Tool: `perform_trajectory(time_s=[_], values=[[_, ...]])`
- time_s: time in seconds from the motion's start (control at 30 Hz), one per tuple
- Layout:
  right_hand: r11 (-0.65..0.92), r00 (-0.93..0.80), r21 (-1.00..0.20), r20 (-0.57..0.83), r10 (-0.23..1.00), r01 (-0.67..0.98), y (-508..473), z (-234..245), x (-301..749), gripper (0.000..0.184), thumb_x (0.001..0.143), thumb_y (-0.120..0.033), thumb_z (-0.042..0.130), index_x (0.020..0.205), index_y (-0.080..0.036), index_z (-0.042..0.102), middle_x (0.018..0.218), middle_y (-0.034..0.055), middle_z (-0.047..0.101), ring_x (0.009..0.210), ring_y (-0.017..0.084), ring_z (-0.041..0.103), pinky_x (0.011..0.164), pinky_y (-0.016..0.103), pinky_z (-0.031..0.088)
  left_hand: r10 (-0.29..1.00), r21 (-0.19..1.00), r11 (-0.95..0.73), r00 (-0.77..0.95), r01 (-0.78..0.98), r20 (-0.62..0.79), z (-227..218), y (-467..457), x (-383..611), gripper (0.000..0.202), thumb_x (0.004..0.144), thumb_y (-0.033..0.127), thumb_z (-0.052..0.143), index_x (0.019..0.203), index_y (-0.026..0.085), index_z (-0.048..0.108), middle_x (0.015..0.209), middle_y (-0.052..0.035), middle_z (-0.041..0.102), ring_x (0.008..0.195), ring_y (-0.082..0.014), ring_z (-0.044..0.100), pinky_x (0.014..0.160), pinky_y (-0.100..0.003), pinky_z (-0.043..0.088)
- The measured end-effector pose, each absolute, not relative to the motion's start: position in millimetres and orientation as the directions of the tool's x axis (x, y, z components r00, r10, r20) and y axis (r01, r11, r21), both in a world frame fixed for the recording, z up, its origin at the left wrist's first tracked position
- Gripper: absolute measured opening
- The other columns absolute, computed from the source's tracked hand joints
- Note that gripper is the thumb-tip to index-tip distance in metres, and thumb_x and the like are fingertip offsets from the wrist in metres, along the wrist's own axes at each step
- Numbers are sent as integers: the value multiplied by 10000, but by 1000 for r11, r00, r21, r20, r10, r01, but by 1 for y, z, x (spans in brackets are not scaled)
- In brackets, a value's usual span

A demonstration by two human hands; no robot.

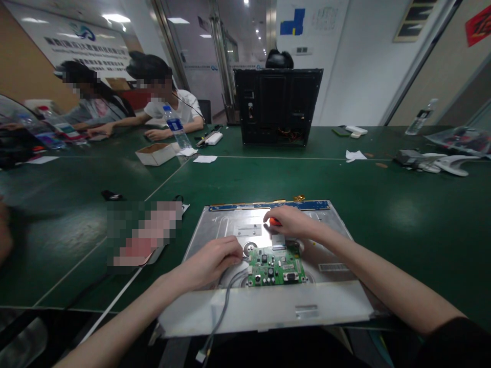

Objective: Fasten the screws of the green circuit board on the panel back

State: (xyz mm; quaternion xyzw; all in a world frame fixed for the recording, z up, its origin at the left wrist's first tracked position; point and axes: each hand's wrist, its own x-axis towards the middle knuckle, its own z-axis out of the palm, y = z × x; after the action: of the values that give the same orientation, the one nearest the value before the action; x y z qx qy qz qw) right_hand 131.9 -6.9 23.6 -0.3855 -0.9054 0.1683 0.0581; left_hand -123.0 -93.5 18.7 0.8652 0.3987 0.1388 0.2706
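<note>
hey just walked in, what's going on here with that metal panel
A person is working with both bare hands on a flat silver metal panel lying on a dark green table. Their left hand is at the left edge of a green circuit board, near grey cables. Their right hand, above the board's far edge, holds a small orange object, mostly hidden by the fingers. The board sits on the panel.
</note>
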Motion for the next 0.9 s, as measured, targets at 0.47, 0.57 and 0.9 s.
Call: perform_trajectory(time_s=[0.47, 0.57, 0.9], values=[[644, -701, -390, -4, 713, 658, -6, 16, 136, 171, 892, -146, 624, 1015, -195, 732, 1047, 83, 763, 937, 213, 674, 754, 270, 404, 838, 605, -498, 524, 621, 152, 19, -84, -121, 140, 947, 164, 459, 853, 197, 557, 847, -23, 602, 787, -188, 571, 733, -306, 462], [645, -702, -392, -3, 712, 656, -6, 16, 137, 174, 886, -143, 626, 1015, -192, 732, 1042, 87, 763, 940, 219, 674, 758, 274, 406, 836, 565, -523, 515, 639, 192, 18, -68, -114, 127, 926, 148, 476, 843, 194, 560, 841, -28, 604, 789, -195, 569, 740, -321, 464], [645, -705, -395, -11, 709, 654, -7, 16, 138, 179, 893, -160, 617, 1030, -189, 729, 1039, 95, 761, 918, 218, 674, 755, 280, 414, 867, 553, -467, 480, 690, 134, 19, -57, -106, 127, 937, 249, 536, 868, 179, 616, 811, -25, 634, 725, -184, 572, 670, -299, 444]])
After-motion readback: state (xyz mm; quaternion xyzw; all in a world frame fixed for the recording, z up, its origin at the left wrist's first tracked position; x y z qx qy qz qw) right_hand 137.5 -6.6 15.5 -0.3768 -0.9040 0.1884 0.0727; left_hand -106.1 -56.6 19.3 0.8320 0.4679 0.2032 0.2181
